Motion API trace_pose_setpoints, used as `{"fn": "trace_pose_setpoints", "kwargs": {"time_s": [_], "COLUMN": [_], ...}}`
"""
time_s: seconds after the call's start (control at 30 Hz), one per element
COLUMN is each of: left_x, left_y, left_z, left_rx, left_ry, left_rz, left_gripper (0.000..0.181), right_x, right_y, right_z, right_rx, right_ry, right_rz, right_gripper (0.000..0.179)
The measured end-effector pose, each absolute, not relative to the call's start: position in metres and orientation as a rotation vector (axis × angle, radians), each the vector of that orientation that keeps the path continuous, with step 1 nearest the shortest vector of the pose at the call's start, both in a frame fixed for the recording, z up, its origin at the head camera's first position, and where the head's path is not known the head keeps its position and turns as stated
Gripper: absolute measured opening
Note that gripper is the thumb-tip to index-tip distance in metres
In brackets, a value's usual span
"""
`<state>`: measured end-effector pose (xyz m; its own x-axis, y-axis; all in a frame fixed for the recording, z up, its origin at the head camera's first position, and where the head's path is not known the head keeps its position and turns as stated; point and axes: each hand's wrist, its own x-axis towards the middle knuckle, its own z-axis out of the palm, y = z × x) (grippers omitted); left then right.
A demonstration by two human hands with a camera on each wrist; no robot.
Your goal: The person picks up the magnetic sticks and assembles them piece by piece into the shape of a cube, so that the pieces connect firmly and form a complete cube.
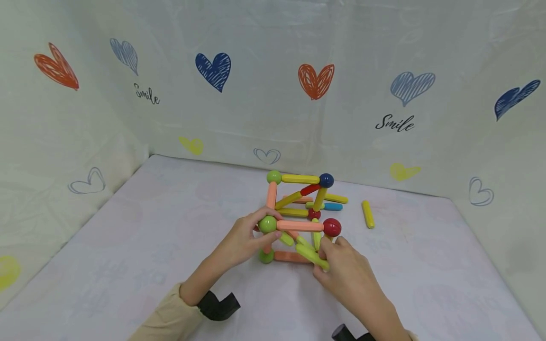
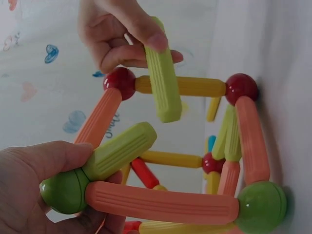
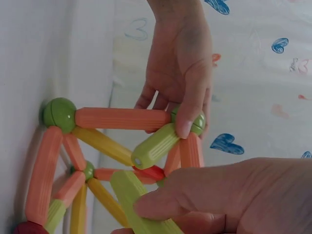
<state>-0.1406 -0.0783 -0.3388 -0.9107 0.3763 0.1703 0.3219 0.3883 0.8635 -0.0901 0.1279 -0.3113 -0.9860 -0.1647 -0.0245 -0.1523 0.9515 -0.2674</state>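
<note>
A box-like frame of ribbed rods and balls stands on the table. My left hand (image 1: 241, 241) grips the green ball (image 1: 268, 224) at its upper front left corner, thumb on the near side. From that ball a short yellow-green rod (image 2: 124, 148) slants inward, its far end free. An orange rod (image 1: 300, 226) runs from the same ball to a red ball (image 1: 332, 227). Below the red ball, my right hand (image 1: 350, 267) pinches another yellow-green rod (image 2: 165, 83) between thumb and fingers. In the right wrist view, this rod's tip lies apart from the slanting rod's free end.
Behind, the frame's upper edge has a green ball (image 1: 274, 177), a yellow rod (image 1: 300, 179) and a dark blue ball (image 1: 326, 180). A loose yellow rod (image 1: 368, 214) lies to the right, and a blue-ended rod (image 1: 333, 207) behind the frame. A heart-printed backdrop (image 1: 264, 118) borders the table.
</note>
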Motion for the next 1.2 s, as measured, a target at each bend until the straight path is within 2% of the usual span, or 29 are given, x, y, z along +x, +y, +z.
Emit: {"fn": "trace_pose_setpoints", "kwargs": {"time_s": [0.3, 0.63, 1.2], "left_x": [-0.141, -0.141, -0.142], "left_y": [-0.079, -0.078, -0.081], "left_z": [-0.34, -0.338, -0.34], "left_rx": [0.661, 0.633, 0.694], "left_ry": [2.574, 2.565, 2.565], "left_rz": [1.586, 1.576, 1.575], "left_gripper": [0.026, 0.026, 0.028], "right_x": [-0.09, -0.097, -0.113], "right_y": [0.129, 0.124, 0.116], "right_z": [-0.313, -0.327, -0.361], "right_rx": [-0.251, -0.304, -0.421], "right_ry": [2.977, 2.966, 3.09], "right_rz": [-0.58, -0.527, -0.665], "right_gripper": [0.027, 0.039, 0.028]}}
